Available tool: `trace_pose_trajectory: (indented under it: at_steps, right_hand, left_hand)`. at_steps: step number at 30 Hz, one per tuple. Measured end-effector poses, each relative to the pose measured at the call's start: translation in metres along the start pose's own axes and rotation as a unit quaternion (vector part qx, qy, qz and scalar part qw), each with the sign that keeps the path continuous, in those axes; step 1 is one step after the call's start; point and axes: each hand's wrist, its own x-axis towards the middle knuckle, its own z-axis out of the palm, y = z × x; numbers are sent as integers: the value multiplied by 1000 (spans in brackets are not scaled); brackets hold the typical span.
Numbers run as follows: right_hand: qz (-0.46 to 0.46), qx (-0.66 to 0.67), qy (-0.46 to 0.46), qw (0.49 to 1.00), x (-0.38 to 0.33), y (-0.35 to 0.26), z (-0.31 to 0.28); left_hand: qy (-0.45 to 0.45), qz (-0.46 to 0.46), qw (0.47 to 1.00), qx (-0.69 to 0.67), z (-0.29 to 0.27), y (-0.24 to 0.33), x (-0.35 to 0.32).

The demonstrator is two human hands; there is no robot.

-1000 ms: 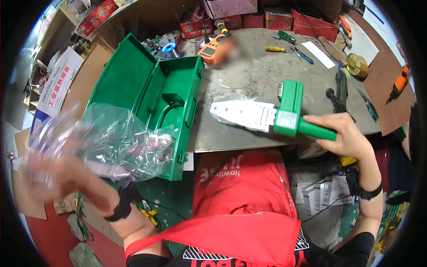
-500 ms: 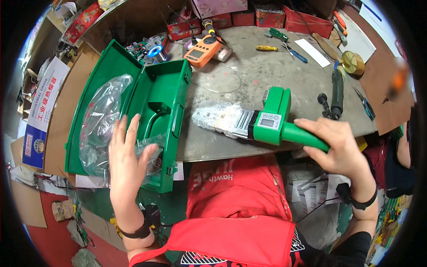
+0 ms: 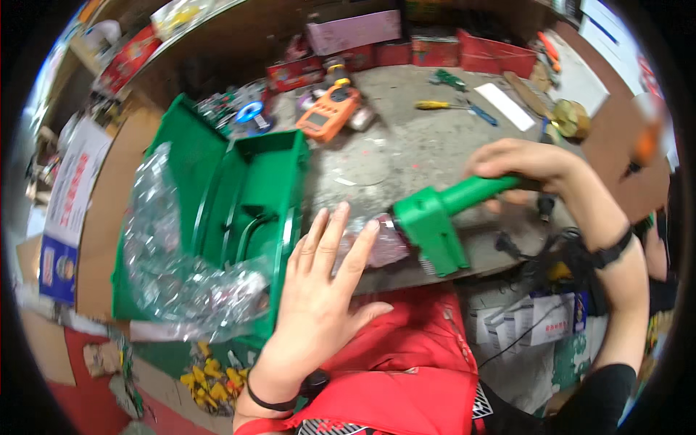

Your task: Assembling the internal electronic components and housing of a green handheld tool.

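My right hand (image 3: 525, 163) is wrapped around the handle of a green pipe welder (image 3: 428, 228). The tool lies rolled over, its block-shaped housing turned toward the bench's front edge. Bubble wrap (image 3: 388, 243) covers its heating plate. My left hand (image 3: 312, 308) hovers in front of the wrapped end, palm down and fingers spread, with nothing held; its fingers hide part of the wrap. To its left a green carrying case (image 3: 268, 170) stands open. A clear plastic bag (image 3: 156, 235) is draped across the lid and the case's near end.
An orange multimeter (image 3: 326, 116) and a blue-rimmed solder spool (image 3: 254, 116) sit behind the case. Farther back are a yellow-handled screwdriver (image 3: 433, 105), a white strip (image 3: 505, 106) and red boxes (image 3: 500, 54). A black cable (image 3: 536, 268) hangs at the right front edge.
My right hand has rolled the pipe welder over, so its display no longer shows. My left hand has moved right, from the plastic bag to the wrapped end. The bag has shifted.
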Motion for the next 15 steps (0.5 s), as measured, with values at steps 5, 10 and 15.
trace_pose_trajectory:
  at_steps: [5, 10, 15]
  right_hand:
    - [50, -140, 216, 965, 48, 41, 11]
    - [-90, -206, 435, 872, -13, 63, -18]
    - [178, -363, 516, 755, -42, 135, -49]
  left_hand:
    - [3, -69, 997, 17, 73, -21, 23]
    - [-57, -36, 998, -1, 86, -26, 43]
    - [-23, -25, 999, -21, 97, -21, 41]
